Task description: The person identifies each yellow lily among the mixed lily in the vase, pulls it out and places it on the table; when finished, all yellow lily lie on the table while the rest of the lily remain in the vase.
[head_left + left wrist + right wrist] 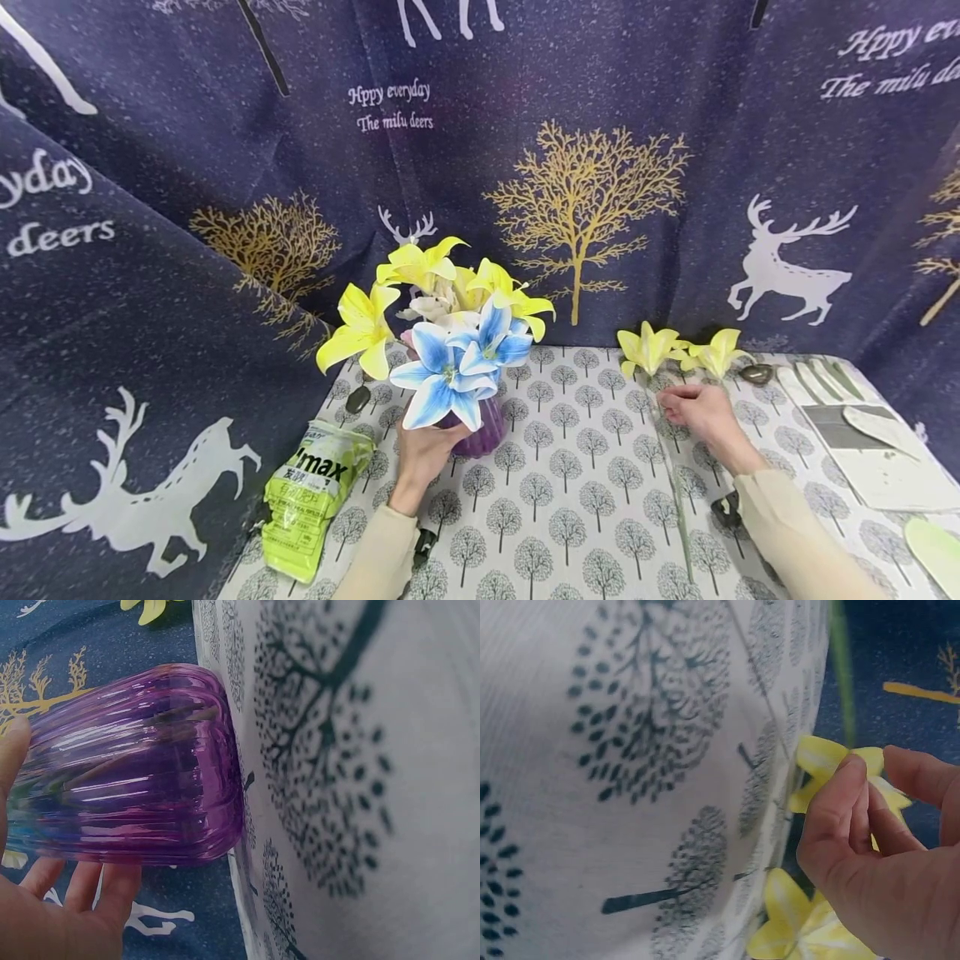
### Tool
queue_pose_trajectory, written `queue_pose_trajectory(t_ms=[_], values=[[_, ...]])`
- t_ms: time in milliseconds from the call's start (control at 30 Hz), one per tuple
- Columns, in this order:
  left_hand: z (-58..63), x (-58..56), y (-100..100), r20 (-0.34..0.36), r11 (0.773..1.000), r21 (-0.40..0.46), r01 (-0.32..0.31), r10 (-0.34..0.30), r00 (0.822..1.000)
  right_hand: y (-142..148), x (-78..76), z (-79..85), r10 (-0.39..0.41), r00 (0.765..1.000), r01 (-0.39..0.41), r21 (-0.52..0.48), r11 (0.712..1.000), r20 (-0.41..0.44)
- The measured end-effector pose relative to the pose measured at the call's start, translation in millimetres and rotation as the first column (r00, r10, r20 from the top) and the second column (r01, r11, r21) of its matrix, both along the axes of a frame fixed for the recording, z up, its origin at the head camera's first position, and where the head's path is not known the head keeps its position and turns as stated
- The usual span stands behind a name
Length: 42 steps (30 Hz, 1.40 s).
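Note:
Purple ribbed glass vase (150, 772) stands on the patterned cloth, its upper part hidden in the head view by several yellow lilies (358, 329) and blue-and-white lilies (442, 375). The left hand (429, 454) holds the vase from the near left side, thumb and fingers on either side of the glass in the left wrist view. Over at the right, the right hand (701, 417) pinches the long green stem (842, 675) of a yellow lily (647, 348) just below its bloom. A second yellow lily (717, 353) lies beside it, behind the hand.
A green-and-white bag (311, 500) lies left of the left arm, with a dark stone (357, 400) behind it. Another dark stone (757, 374), a white-and-grey board (892, 475) and a pale green piece (933, 550) lie at right. A dark printed curtain (450, 167) hangs behind.

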<state>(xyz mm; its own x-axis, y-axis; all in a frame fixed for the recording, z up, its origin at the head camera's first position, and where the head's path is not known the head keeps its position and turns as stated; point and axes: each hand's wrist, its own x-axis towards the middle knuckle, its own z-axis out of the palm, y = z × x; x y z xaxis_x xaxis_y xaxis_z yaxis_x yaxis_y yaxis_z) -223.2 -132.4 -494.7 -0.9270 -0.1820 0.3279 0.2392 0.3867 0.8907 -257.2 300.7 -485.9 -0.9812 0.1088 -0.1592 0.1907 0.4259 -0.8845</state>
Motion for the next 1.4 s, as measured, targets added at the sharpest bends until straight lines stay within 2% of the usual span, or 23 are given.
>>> queue_pose_trajectory(t_ms=[133,333,600,833,1033,1167,1267,1400], values=[[-0.9,1.3,-1,0.004,1.000,-0.011,-0.017,0.017,1.000,-7,4.4,8.3,-0.012,0.999,0.013,0.028,1.000,-0.033],[-2.7,1.5,-3,-0.011,1.000,-0.003,-0.026,0.026,1.000,-34,14.5,34.5,0.007,0.992,0.001,0.064,0.998,-0.124],[-2.5,0.8,-5,-0.005,0.998,-0.033,-0.044,0.044,0.999,-87,23.3,67.7,0.040,0.979,-0.048,-0.034,0.998,-0.202],[-2.8,1.4,-5,-0.027,0.998,-0.038,-0.051,0.050,0.998,-136,20.3,89.3,0.109,0.960,-0.144,-0.122,0.982,-0.256],[-1.4,1.4,-3,-0.040,0.999,-0.034,-0.040,0.039,0.998,-174,9.8,94.8,0.139,0.937,-0.225,-0.250,0.942,-0.319],[-0.6,1.8,-1,-0.064,0.999,-0.029,-0.031,0.029,0.998,-193,1.9,91.3,0.134,0.940,-0.238,-0.323,0.916,-0.313],[-0.9,2.1,0,-0.077,0.998,-0.041,-0.043,0.039,0.996,-204,-3.5,89.6,0.112,0.948,-0.215,-0.343,0.915,-0.297],[-0.5,0.8,0,-0.093,0.994,-0.098,-0.049,0.040,0.995,-215,-8.8,92.2,0.089,0.950,-0.184,-0.307,0.934,-0.300]])
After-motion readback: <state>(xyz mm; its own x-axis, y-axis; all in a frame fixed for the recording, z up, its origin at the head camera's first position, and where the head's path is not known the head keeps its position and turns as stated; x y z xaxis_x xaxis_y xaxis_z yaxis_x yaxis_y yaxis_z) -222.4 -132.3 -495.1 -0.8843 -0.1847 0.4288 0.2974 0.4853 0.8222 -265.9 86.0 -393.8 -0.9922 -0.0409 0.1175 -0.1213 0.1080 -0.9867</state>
